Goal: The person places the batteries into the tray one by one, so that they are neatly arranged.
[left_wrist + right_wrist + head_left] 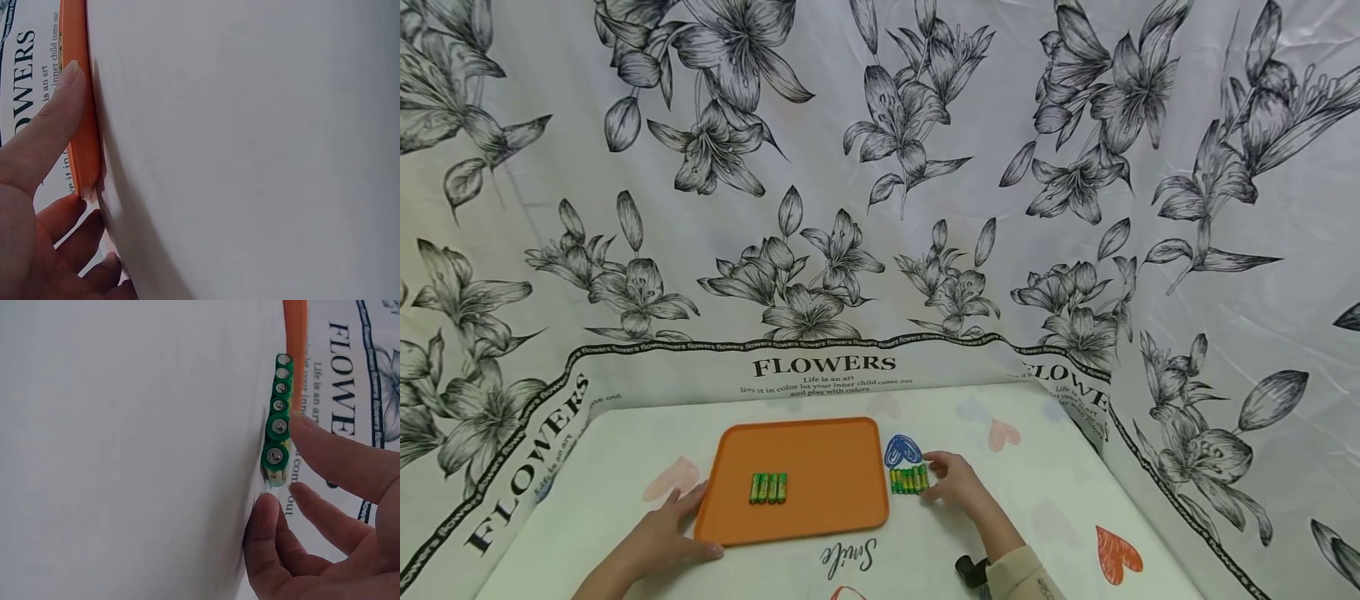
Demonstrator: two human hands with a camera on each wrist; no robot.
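An orange tray (820, 517) lies on the table with several green AA batteries (768, 488) in a row on it. At the tray's near left corner, my left hand (662, 533) holds the edge, its thumb (59, 119) along the rim and its other fingers around the corner. Just right of the tray, a second row of green batteries (909, 480) lies side by side on the table. My right hand (953, 482) is at the right end of this row. In the right wrist view, its thumb (337, 453) lies close beside the last batteries, and its fingers are loosely bent.
The white tablecloth (775, 575) has printed hearts and the word Smile. A blue printed heart (902, 450) shows beyond the loose row. A small black object (972, 572) is by my right sleeve (1021, 575). Flowered curtains (820, 250) surround the table.
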